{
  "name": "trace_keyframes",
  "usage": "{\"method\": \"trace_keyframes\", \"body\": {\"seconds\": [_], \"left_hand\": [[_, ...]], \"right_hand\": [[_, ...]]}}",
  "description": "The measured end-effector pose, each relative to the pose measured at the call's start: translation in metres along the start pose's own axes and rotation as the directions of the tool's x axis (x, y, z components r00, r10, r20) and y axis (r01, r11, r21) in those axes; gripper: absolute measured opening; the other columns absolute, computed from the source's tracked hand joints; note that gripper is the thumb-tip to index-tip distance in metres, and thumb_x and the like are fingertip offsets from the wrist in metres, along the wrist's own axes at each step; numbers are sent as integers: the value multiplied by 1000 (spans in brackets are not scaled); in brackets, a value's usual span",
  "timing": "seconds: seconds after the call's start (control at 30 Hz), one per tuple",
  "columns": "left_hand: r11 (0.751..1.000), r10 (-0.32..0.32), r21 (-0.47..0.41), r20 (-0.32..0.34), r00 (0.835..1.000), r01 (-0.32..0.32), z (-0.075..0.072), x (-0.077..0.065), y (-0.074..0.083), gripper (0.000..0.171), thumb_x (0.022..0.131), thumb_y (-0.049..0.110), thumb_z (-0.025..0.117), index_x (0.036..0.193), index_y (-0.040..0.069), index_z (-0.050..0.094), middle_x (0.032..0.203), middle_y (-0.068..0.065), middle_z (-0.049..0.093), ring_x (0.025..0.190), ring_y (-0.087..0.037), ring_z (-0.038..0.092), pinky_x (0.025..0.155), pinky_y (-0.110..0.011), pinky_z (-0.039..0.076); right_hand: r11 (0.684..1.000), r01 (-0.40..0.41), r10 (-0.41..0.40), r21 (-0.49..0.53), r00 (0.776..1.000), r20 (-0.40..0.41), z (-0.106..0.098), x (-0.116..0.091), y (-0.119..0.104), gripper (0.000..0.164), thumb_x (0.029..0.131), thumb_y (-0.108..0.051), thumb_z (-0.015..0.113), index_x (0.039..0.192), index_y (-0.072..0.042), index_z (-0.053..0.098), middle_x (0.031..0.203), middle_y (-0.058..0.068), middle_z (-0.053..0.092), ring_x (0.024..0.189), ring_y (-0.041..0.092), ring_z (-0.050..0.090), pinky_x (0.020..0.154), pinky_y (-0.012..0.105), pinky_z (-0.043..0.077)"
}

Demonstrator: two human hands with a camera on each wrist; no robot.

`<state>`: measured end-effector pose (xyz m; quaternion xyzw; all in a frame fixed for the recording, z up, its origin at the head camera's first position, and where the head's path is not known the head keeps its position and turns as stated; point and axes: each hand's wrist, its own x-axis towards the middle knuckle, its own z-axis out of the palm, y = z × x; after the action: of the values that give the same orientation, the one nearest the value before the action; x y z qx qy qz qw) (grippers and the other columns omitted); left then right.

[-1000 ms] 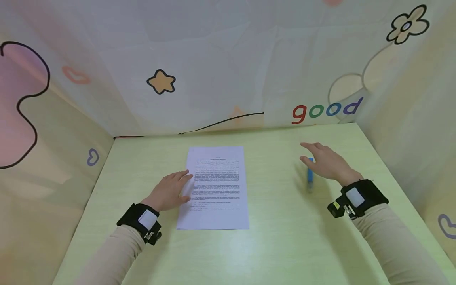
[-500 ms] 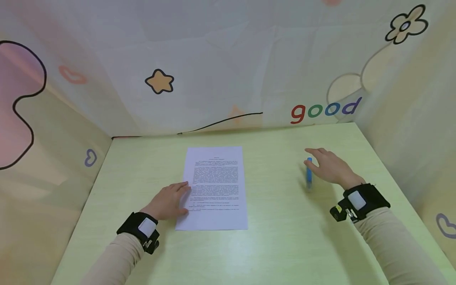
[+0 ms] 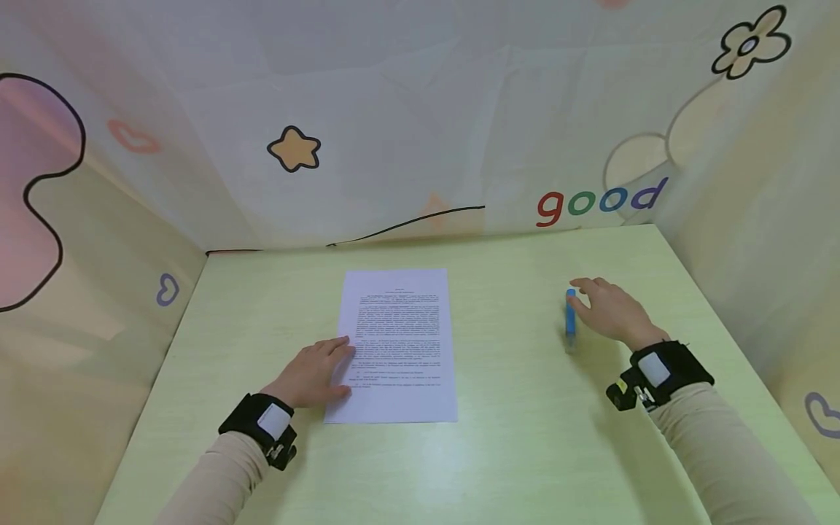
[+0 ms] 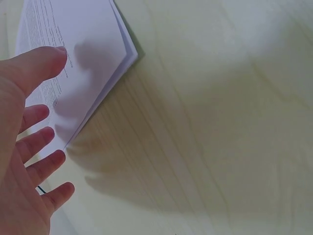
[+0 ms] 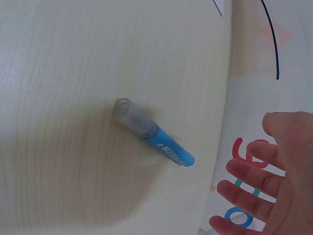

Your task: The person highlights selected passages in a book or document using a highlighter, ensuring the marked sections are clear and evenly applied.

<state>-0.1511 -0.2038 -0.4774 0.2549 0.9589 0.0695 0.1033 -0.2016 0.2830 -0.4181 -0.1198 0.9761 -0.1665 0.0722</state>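
A printed document (image 3: 400, 405) lies flat on the table, and the left wrist view shows more than one sheet at its corner (image 4: 115, 58). Over the left edge of the paper is my left hand (image 3: 310, 373), fingers spread; I cannot tell whether it touches. On the right lies a blue pen-shaped stick (image 3: 570, 313) with a translucent end and printed lettering (image 5: 166, 146). My right hand (image 3: 610, 313) hovers just right of it, thumb overlapping it in the head view. In the right wrist view the hand (image 5: 274, 191) is apart from the stick, fingers loosely bent, holding nothing.
The pale wooden table (image 3: 499, 467) is enclosed by a printed cloth backdrop (image 3: 407, 109) at the back and sides. Black straps (image 3: 672, 368) with small cameras sit on both wrists. Tabletop lies between the paper and the blue stick.
My left hand has come down a little toward the near side along the paper's left edge. My right hand has shifted slightly nearer and rightward beside the blue stick. Paper and stick stay put.
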Motion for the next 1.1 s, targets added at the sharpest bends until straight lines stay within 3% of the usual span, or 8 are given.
{"method": "trace_keyframes", "body": {"seconds": [0.33, 0.83, 1.1], "left_hand": [[1000, -18, 15, 31, 999, 17, 8, 3, 3, 72, 73, 40, 70, 131, 5, 43, 141, -16, 34, 127, -33, 30, 102, -49, 28], [994, -29, 104, 40, 999, 25, 9, 12, 30, 75, 74, 46, 68, 131, 5, 42, 139, -16, 35, 125, -32, 31, 101, -49, 31], [988, -20, 153, 32, 999, 15, 13, 19, 44, 75, 74, 48, 66, 131, 5, 42, 138, -16, 37, 124, -31, 33, 99, -48, 33]], "right_hand": [[1000, -24, 24, 7, 999, 26, 8, -1, 5, 47, 95, -29, 41, 130, 4, 39, 118, 31, 47, 102, 45, 47, 82, 59, 43], [995, -94, 93, 19, 994, 58, 16, 4, 10, 49, 95, -27, 42, 130, 6, 37, 118, 32, 46, 103, 45, 47, 83, 58, 43], [996, -91, 89, 20, 994, 69, 19, 2, 14, 48, 95, -27, 43, 127, 8, 39, 113, 32, 50, 98, 42, 50, 80, 55, 45]]}}
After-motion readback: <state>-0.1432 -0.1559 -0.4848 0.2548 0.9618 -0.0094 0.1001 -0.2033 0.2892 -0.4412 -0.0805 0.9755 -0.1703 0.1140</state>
